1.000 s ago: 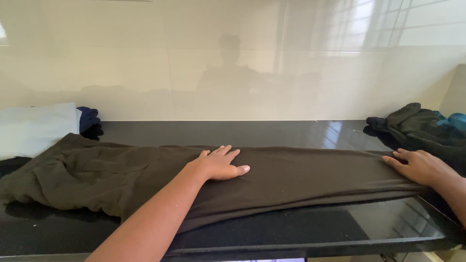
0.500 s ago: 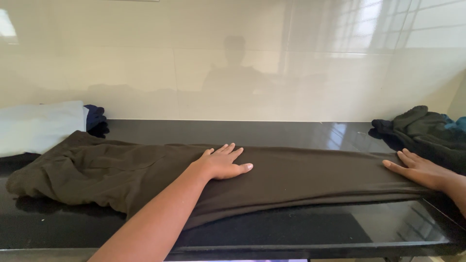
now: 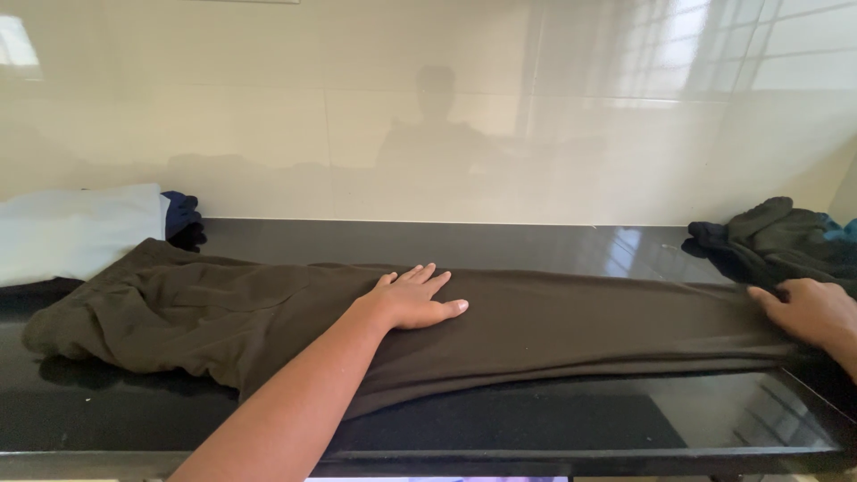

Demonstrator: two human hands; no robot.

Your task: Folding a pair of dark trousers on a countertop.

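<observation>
Head view. A long dark olive-brown pair of fabric trousers [image 3: 536, 326] lies flat lengthwise across a glossy black stone countertop [image 3: 500, 245], waist end bunched at the left, leg end reaching the right edge.

The left hand [image 3: 412, 302] rests palm down on the middle of the trousers, fingers extended and slightly spread, pressing flat on the cloth and gripping nothing. Its forearm crosses the front edge of the garment.

The right hand [image 3: 808, 311] sits at the right-hand leg end of the trousers, fingers curled at the cloth's edge; whether they pinch the fabric cannot be told.

Just behind the right hand lies a crumpled heap of dark green-black clothing [image 3: 772, 236], with a blue-green item partly visible at the frame edge. At the far left, a folded pale blue-white cloth [image 3: 76, 232] lies beside a small navy garment [image 3: 183, 221], both near the waist end. A cream tiled wall [image 3: 268, 116] backs the counter and reflects a figure.
</observation>
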